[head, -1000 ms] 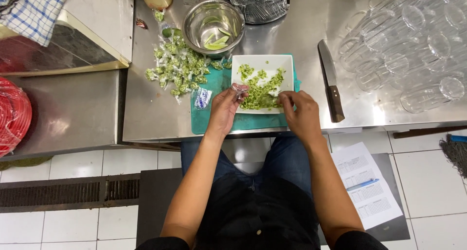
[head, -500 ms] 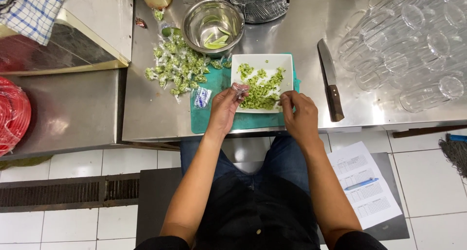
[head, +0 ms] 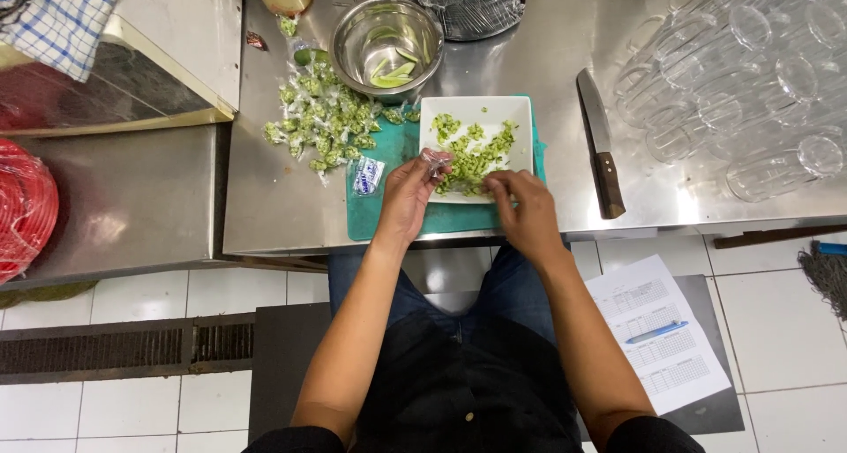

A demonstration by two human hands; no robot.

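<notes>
Pinching wrapper (head: 435, 159) in left hand (head: 408, 193); right hand (head: 527, 208), fingers curled, grip unclear, shifted left over plate (head: 520, 109). Knife (head: 600, 153) beside, glasses (head: 750, 82) beyond.

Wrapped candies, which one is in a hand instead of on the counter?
The clear-wrapped candy pinched in the left hand over the white square plate. The other wrapped candies lie heaped beside the steel bowl.

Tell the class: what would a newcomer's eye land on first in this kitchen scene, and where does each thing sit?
First, the white square plate of chopped green pieces at the counter's front edge, with the left hand pinching a small clear wrapper over it and the right hand at its near rim. Left of it sprawls a pile of green wrapped sweets; to the right lies a wooden-handled knife.
</notes>
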